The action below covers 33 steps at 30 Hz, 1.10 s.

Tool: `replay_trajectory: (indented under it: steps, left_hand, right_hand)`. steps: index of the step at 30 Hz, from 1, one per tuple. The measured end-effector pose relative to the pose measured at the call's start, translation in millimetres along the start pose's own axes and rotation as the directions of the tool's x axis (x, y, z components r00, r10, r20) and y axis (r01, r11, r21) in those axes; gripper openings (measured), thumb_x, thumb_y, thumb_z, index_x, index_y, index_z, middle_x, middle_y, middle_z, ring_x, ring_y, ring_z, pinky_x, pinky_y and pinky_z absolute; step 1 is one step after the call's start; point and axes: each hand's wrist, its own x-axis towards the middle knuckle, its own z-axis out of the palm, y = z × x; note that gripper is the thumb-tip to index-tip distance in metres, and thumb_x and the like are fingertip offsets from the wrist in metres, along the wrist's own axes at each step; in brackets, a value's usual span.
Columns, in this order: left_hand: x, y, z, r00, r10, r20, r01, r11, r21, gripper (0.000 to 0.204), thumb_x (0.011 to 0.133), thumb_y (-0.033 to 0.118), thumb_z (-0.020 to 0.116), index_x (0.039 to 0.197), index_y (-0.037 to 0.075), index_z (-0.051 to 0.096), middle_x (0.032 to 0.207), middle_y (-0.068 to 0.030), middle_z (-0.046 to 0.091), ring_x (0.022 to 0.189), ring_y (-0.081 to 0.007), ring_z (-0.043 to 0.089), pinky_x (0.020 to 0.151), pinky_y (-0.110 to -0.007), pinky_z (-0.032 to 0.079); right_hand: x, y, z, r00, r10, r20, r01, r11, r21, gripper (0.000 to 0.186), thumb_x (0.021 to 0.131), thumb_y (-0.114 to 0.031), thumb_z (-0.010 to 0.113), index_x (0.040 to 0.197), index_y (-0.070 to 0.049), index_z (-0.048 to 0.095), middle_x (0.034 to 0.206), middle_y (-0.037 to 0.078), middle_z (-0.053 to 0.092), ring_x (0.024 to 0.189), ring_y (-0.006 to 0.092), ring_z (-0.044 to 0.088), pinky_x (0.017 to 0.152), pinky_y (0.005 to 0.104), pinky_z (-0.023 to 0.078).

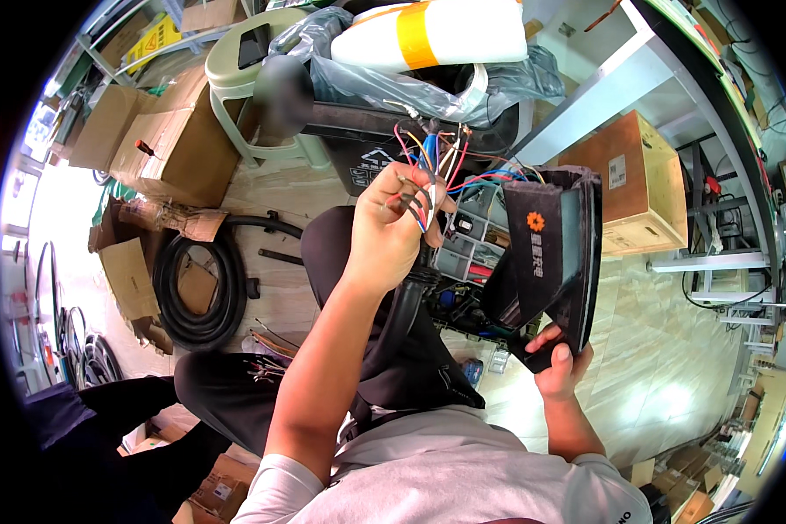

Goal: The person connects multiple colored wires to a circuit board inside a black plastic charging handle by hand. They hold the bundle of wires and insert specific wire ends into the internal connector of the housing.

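Observation:
My left hand is closed round a bundle of coloured wires, red, blue, yellow and white, whose loose ends fan out above and below the fingers. Beneath this hand a thick black cable runs down over my lap. In my right hand is a black plastic housing with an orange flower mark, gripped at its lower end with the thumb in front. Blue and red wires stretch from the housing's top toward the bundle. The housing's inside is hidden.
Behind the hands stands a black bin with a grey plastic bag and a white roll. A parts organizer lies below the wires. At left are a coiled black hose, cartons and a stool; a wooden box sits right.

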Motion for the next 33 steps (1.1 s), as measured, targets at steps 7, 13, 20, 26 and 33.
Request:
replay_trajectory:
  steps: [7,13,20,26,33]
  left_hand:
    - [-7.6,-0.1,8.1,0.998,0.055,0.042,-0.063,0.970,0.235,0.007,0.090,0.006,0.057,0.087,0.005,0.052,0.094,-0.0147,0.068,0.059,-0.0072,0.056,0.057,-0.021,0.046]
    - [-6.3,-0.3,1.9,0.994,0.084,0.076,-0.091,0.992,0.086,0.003,0.092,0.003,0.050,0.090,0.005,0.048,0.103,-0.0154,0.065,0.072,-0.0087,0.058,0.066,-0.023,0.051]
    - [-0.8,4.1,-12.8,0.981,-0.042,-0.188,-0.028,0.935,-0.353,0.012,0.093,0.019,0.056,0.091,0.007,0.053,0.087,-0.0096,0.066,0.059,-0.0108,0.056,0.055,-0.025,0.048]
    - [8.3,18.1,-15.2,0.944,-0.153,-0.291,-0.009,0.872,-0.489,0.009,0.093,0.016,0.054,0.089,0.008,0.054,0.084,-0.0049,0.062,0.056,-0.0101,0.055,0.050,-0.023,0.045]
    - [14.7,21.0,-41.1,0.979,-0.198,-0.046,0.146,0.840,-0.522,0.011,0.093,0.014,0.053,0.084,0.008,0.054,0.075,-0.0026,0.059,0.055,-0.0088,0.053,0.052,-0.023,0.043]
  right_hand:
    - [11.3,-9.6,35.5,0.975,0.215,0.047,-0.218,0.912,0.348,0.046,0.083,-0.048,0.060,0.087,-0.003,0.050,0.071,0.008,0.053,0.057,0.0177,0.056,0.052,0.0308,0.050]
    - [9.6,-4.9,49.5,0.917,0.347,0.195,-0.394,0.723,0.567,0.040,0.088,-0.047,0.052,0.084,-0.008,0.046,0.071,0.004,0.049,0.059,0.0170,0.054,0.055,0.0311,0.050]
    - [7.3,-11.6,61.8,0.903,0.347,0.254,-0.427,0.648,0.631,0.041,0.082,-0.041,0.065,0.083,-0.004,0.047,0.071,0.008,0.050,0.059,0.0194,0.055,0.055,0.0330,0.051]
    - [-17.2,-2.6,52.9,0.916,0.269,0.298,-0.393,0.750,0.532,0.044,0.078,-0.040,0.070,0.083,-0.001,0.050,0.070,0.011,0.054,0.059,0.0215,0.057,0.056,0.0333,0.051]
    - [-66.7,-3.8,53.5,0.864,0.259,0.431,-0.342,0.931,0.127,0.041,0.079,-0.036,0.071,0.085,0.003,0.059,0.074,0.008,0.060,0.065,0.0157,0.059,0.061,0.0293,0.049]
